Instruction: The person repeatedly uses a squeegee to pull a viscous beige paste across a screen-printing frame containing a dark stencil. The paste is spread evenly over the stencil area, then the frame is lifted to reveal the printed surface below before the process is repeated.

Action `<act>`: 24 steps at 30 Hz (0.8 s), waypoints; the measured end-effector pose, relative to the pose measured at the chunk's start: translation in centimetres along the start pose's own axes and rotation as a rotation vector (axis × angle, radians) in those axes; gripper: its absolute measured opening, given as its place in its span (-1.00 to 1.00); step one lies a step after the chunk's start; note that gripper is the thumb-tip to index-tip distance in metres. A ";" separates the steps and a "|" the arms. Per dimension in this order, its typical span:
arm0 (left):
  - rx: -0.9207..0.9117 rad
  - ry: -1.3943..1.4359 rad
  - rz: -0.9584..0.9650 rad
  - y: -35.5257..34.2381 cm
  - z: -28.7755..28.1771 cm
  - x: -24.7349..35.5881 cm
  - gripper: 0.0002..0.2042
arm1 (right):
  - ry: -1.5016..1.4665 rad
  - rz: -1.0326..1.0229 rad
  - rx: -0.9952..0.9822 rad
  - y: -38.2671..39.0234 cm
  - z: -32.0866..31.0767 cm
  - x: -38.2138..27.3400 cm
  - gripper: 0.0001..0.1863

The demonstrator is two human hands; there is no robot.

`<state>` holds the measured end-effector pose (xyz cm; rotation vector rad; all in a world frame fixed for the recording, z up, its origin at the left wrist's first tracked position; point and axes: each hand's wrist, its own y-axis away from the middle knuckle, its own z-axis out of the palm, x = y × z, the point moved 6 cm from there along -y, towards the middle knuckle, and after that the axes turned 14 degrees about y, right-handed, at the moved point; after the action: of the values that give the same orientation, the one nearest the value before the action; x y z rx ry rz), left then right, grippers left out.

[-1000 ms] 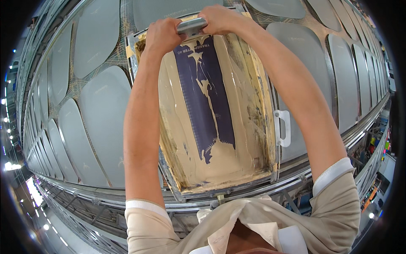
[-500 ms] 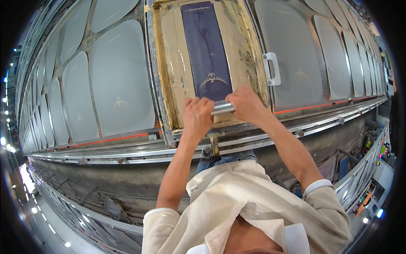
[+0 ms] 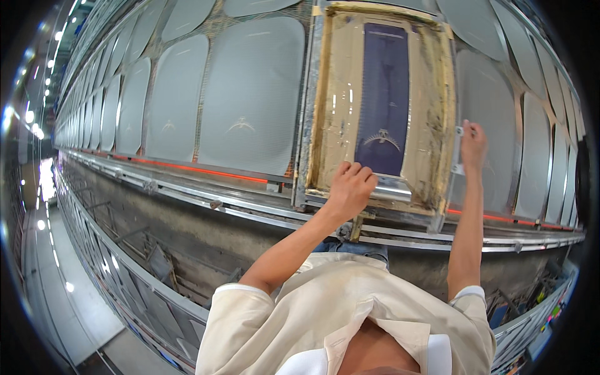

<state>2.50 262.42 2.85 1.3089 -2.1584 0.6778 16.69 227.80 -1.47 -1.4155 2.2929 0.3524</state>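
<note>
Stands at a long work surface in a wide hall, with bright lights (image 3: 30,117) at the far left and a pale floor (image 3: 81,300) lower down. Has rows of grey rounded panels (image 3: 256,94) to either side over a finely patterned base, with metal rails (image 3: 262,215) along the near edge and a thin orange-red line (image 3: 206,173) just beyond them.

Keeps a rectangular frame (image 3: 322,81) on the surface directly ahead, pointed lengthwise away from the body, smeared and yellowed at the rim. Has within it a purple strip (image 3: 382,81), also lengthwise away from the body, bordered by glossy beige paste (image 3: 342,100).

Holds a metal bar (image 3: 390,190) in the left hand (image 3: 351,189), fingers curled over its left end, right end free. Has the bar inside the frame's near end, across the strip's foot, long axis left to right and dipping slightly rightward. Curls the right hand (image 3: 473,147) around a white handle (image 3: 458,169) on the frame's right side, hiding most of it; cannot tell how firmly.

Bears an arched, rayed mark on the strip's near part, with faint lettering at its far end, too small to read.
</note>
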 end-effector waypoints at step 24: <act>0.070 -0.135 0.089 19.6 -24.9 -20.9 -0.69 | -0.201 0.005 -0.068 16.9 17.7 -30.4 -0.72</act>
<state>-2.60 299.99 4.60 1.3358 -2.3321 0.7242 17.41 266.84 -2.61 -1.3408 2.1400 0.5528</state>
